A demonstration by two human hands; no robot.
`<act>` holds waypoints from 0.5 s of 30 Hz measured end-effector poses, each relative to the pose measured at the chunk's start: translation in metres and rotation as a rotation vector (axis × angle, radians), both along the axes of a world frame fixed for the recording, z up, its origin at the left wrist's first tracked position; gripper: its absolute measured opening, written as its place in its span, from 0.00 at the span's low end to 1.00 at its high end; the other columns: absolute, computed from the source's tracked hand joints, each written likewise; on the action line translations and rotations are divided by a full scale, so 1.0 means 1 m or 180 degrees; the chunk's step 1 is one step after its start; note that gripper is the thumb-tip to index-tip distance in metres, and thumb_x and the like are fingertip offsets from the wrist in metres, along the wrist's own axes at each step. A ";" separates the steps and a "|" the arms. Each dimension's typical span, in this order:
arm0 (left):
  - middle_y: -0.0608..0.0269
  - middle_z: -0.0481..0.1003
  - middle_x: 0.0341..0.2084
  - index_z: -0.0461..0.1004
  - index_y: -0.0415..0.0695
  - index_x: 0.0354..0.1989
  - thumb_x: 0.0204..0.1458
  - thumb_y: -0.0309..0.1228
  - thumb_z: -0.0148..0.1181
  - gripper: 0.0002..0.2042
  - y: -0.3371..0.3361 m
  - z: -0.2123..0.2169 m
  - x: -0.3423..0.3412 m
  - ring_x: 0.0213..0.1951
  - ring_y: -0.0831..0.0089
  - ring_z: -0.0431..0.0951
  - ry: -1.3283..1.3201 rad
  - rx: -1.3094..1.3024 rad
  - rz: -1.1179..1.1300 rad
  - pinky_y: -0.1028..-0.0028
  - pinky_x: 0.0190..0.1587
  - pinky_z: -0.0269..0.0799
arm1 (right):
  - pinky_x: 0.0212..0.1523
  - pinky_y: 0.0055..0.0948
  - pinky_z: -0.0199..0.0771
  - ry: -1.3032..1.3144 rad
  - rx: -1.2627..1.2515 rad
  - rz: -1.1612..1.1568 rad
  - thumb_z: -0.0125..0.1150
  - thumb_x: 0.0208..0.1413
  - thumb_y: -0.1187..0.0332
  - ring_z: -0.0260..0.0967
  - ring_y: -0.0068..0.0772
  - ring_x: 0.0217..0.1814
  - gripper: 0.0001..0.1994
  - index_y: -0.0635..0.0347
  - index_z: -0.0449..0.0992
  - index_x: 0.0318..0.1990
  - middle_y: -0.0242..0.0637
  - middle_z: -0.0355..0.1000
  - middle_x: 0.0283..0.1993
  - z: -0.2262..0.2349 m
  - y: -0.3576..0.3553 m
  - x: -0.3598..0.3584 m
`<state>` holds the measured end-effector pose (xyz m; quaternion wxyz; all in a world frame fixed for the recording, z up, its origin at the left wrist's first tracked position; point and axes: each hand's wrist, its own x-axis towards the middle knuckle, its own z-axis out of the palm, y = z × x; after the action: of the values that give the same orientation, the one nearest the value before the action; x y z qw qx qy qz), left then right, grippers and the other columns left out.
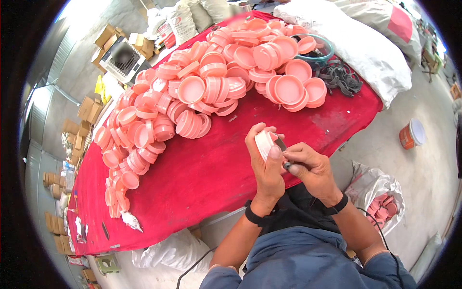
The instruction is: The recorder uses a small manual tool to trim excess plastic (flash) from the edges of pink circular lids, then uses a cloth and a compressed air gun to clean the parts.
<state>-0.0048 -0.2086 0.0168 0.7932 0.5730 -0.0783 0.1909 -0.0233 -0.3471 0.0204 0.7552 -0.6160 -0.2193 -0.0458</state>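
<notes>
My left hand (267, 180) is closed around a round, shallow pink plastic lid (262, 143), tilted on edge above the front of the red-covered table. My right hand (312, 168) meets it from the right, with thumb and fingers pinching a dark, rubber-like strip (287, 165). Part of the strip's far end lies against the lid, and fingers cover the rest. Beyond both hands, a large heap of similar pink lids (191, 90) spreads in a curve across the table. Dark rubbery rings or strips (339, 77) lie tangled at its right end.
A teal-rimmed basin (328, 52) stands behind the dark tangle, near a big white sack (356, 48). An open white bag of pink pieces (355, 185) sits on the floor at my right, with an orange-and-white bucket (412, 134) farther off. The red cloth (192, 178) covers the table.
</notes>
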 end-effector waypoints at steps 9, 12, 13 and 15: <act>0.53 0.72 0.57 0.58 0.42 0.75 0.70 0.47 0.48 0.31 0.011 -0.010 -0.011 0.55 0.62 0.75 0.0063 0.0290 0.0455 0.58 0.62 0.73 | 0.59 0.31 0.77 0.0005 0.0404 0.0402 0.71 0.62 0.75 0.77 0.27 0.55 0.12 0.65 0.84 0.53 0.35 0.78 0.50 -0.021 0.021 0.000; 0.55 0.74 0.55 0.61 0.41 0.74 0.72 0.54 0.48 0.33 -0.005 -0.004 -0.008 0.52 0.63 0.78 -0.0317 0.0402 0.0419 0.62 0.57 0.77 | 0.58 0.30 0.76 0.0286 0.0468 0.0511 0.71 0.63 0.74 0.75 0.25 0.53 0.14 0.65 0.82 0.55 0.33 0.77 0.50 -0.013 0.011 -0.004; 0.52 0.75 0.55 0.63 0.39 0.72 0.72 0.51 0.54 0.31 -0.012 0.004 -0.011 0.53 0.60 0.78 -0.0394 0.0272 0.0285 0.60 0.57 0.78 | 0.58 0.30 0.76 0.0252 0.0461 0.0413 0.71 0.63 0.74 0.75 0.25 0.53 0.14 0.65 0.82 0.55 0.33 0.77 0.50 -0.012 0.006 -0.006; 0.49 0.77 0.54 0.65 0.37 0.69 0.71 0.49 0.60 0.30 -0.022 0.010 -0.011 0.53 0.58 0.79 -0.0478 0.0134 0.0085 0.58 0.56 0.80 | 0.57 0.30 0.76 0.0168 0.0385 0.0235 0.71 0.63 0.74 0.74 0.24 0.51 0.15 0.66 0.81 0.56 0.32 0.76 0.49 -0.011 -0.003 -0.007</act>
<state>-0.0159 -0.2310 0.0265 0.7702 0.5746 -0.1340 0.2422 -0.0306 -0.3501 0.0089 0.7977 -0.5618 -0.2186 -0.0148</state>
